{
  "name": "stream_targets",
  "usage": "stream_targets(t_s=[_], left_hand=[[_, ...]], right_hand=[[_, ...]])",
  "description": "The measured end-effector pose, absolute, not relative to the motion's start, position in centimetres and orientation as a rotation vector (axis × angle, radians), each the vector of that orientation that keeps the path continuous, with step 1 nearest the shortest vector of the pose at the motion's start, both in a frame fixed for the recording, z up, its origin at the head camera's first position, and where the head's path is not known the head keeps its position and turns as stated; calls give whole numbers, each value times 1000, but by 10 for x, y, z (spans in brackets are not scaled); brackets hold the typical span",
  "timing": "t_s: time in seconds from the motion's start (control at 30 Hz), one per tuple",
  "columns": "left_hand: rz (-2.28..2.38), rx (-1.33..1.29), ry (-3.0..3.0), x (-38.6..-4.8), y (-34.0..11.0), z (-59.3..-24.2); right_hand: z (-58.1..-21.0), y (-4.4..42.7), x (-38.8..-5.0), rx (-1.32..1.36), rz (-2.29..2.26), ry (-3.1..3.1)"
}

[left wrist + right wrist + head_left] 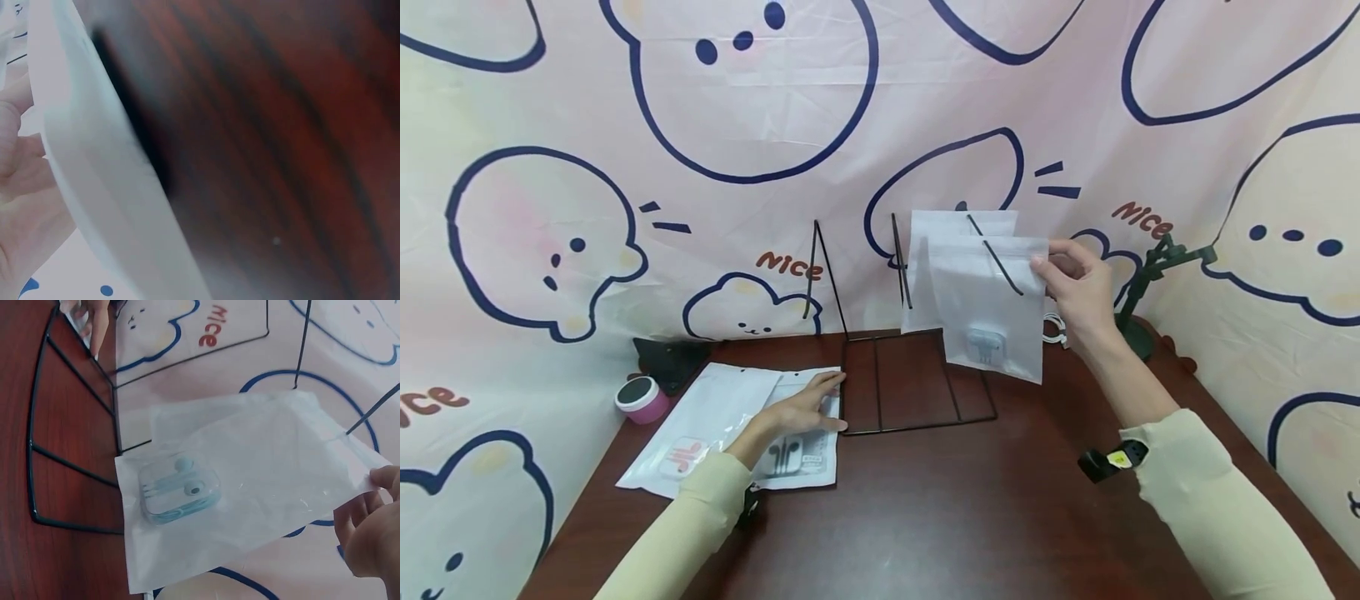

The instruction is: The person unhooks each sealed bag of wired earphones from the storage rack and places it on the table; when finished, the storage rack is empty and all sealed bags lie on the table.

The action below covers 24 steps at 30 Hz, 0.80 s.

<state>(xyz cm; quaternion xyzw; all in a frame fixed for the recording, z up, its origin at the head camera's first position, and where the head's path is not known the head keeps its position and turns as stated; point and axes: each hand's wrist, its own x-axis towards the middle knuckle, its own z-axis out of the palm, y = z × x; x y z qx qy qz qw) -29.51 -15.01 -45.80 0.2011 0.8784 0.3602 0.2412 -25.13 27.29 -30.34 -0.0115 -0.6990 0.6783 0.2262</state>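
Note:
My right hand pinches the upper right edge of a white zip pouch. Through the pouch, earphones in a clear case show near its bottom. A prong of the black wire rack passes at the pouch's top; whether it goes through a hole, I cannot tell. Behind it a second white pouch hangs at the rack. My left hand lies over white earphone pouches on the table, fingers extended, fingertips at the rack's left edge. The left wrist view shows that hand partly hidden behind a blurred white edge.
On the left stand a pink jar with a dark top and a black object. A coiled white cable and a dark green jointed stand are at the back right. Cartoon-printed cloth hangs behind the brown table.

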Motion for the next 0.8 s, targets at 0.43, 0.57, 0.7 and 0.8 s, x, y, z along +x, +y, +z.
stream_targets(t_s=[0.43,0.57,0.7,0.8], left_hand=[[994,546,2418,-294,-150,-460],[1004,550,2419,-293,-150,-460],[1009,546,2416,-294,-150,-458],[1014,544,2406,-294,-150,-458]], right_hand=[[-307,289,-202,-41,1902,-1982],[-309,294,-189,47,1930,-1959],[-311,299,-177,102,1981,-1924],[-311,301,-167,108,2008,-1910]])
